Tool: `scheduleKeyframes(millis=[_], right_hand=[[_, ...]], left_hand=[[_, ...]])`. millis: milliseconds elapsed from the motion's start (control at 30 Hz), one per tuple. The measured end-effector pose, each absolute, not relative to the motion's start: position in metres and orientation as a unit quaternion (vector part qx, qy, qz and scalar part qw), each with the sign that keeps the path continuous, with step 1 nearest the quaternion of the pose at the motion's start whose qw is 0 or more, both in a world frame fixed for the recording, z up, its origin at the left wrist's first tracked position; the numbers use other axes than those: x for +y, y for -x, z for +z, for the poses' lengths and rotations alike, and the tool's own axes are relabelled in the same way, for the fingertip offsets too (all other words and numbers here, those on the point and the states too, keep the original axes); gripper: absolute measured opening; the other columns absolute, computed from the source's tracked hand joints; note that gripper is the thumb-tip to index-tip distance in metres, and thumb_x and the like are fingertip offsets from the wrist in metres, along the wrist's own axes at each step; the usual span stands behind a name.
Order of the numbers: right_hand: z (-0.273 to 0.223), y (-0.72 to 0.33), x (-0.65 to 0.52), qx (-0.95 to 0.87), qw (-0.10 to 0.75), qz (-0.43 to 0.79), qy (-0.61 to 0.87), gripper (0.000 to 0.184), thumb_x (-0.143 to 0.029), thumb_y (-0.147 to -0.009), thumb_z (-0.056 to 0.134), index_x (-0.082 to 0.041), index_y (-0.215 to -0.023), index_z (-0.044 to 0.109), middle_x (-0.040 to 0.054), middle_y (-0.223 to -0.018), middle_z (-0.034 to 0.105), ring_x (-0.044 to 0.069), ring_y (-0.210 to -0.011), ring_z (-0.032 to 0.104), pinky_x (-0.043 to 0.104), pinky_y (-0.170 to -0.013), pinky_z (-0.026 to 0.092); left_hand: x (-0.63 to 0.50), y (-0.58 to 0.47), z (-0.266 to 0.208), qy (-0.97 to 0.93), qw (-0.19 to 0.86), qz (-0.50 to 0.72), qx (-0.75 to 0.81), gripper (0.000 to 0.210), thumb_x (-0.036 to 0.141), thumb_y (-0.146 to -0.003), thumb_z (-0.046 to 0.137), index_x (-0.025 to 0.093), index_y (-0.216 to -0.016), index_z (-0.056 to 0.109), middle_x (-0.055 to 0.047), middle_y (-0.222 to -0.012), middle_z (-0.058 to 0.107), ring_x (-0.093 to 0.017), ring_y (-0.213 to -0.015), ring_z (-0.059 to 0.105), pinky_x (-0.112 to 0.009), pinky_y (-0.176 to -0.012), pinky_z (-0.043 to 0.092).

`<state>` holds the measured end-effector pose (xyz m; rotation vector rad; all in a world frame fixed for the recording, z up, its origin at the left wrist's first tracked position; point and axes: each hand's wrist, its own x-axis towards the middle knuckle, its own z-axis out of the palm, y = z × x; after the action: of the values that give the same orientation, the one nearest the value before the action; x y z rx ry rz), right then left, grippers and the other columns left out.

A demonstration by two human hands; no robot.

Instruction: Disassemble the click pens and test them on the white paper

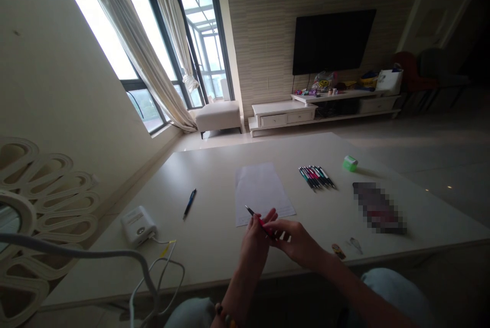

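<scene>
no word, brand or number is legible here. the one clear sign is a yellow smiley face on the see-through plastic bag [323, 83] standing on the low white cabinet [283, 108]. the yellow package [368, 82] farther right on it has dark marks too small to read. on the tabletop [214, 174], the white sheet of paper [262, 185] bears faint lines, perhaps print, along its near edge, unreadable. the white box [138, 226] with a cable shows a round dark mark, its detail unclear. a pixelated patch [378, 208] hides any lettering at the right.
</scene>
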<state>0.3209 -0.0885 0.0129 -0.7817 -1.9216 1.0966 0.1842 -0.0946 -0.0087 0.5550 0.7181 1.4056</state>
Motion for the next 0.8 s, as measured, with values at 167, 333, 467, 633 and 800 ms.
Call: scheduleKeyframes(millis=[167,333,467,633,800], right_hand=[[0.021,-0.323,-0.077,-0.628,0.567,0.402,0.351,0.012,-0.028,-0.080,0.057,-0.022,-0.088,0.063,0.0063,-0.095,0.061,0.020,-0.087,0.056,0.032,-0.075,0.045],[0.036,-0.365,-0.040,-0.335,0.675,0.593,0.285,0.013,-0.033,-0.078,0.058,-0.021,-0.082,0.053,-0.0029,-0.063,0.047,0.012,-0.057,0.048,0.029,-0.059,0.044],[0.037,-0.395,-0.028,-0.285,0.639,0.674,0.237,0.029,-0.043,-0.083,0.044,-0.021,-0.065,0.043,-0.0070,-0.053,0.024,0.010,-0.043,0.026,0.025,-0.040,0.031],[0.035,-0.400,-0.033,-0.278,0.653,0.672,0.212,0.026,-0.034,-0.082,0.041,-0.022,-0.060,0.035,-0.0070,-0.053,0.019,0.010,-0.043,0.020,0.024,-0.039,0.027],[0.037,-0.399,-0.035,-0.292,0.652,0.667,0.210,0.026,-0.034,-0.081,0.042,-0.022,-0.059,0.035,-0.0066,-0.052,0.020,0.010,-0.043,0.020,0.024,-0.039,0.027]], left_hand=[[-0.104,-0.197,-0.015,-0.314,0.703,0.529,0.357,0.050,0.060,-0.076,0.054,0.017,-0.099,0.057,-0.014,-0.110,0.064,-0.024,-0.099,0.062,-0.038,-0.086,0.045],[-0.108,-0.208,-0.025,-0.443,0.660,0.436,0.423,0.046,0.056,-0.071,0.062,0.012,-0.087,0.061,-0.012,-0.083,0.070,-0.018,-0.072,0.065,-0.028,-0.067,0.046],[-0.107,-0.208,-0.031,-0.480,0.642,0.432,0.413,0.042,0.052,-0.072,0.063,0.013,-0.086,0.060,-0.009,-0.076,0.069,-0.015,-0.066,0.063,-0.026,-0.063,0.045],[-0.110,-0.208,-0.024,-0.508,0.621,0.421,0.423,0.037,0.049,-0.074,0.061,0.013,-0.085,0.061,-0.007,-0.073,0.068,-0.014,-0.065,0.062,-0.025,-0.063,0.044],[-0.113,-0.210,-0.017,-0.523,0.607,0.414,0.431,0.034,0.047,-0.076,0.059,0.013,-0.084,0.061,-0.007,-0.072,0.067,-0.014,-0.065,0.062,-0.025,-0.063,0.045]])
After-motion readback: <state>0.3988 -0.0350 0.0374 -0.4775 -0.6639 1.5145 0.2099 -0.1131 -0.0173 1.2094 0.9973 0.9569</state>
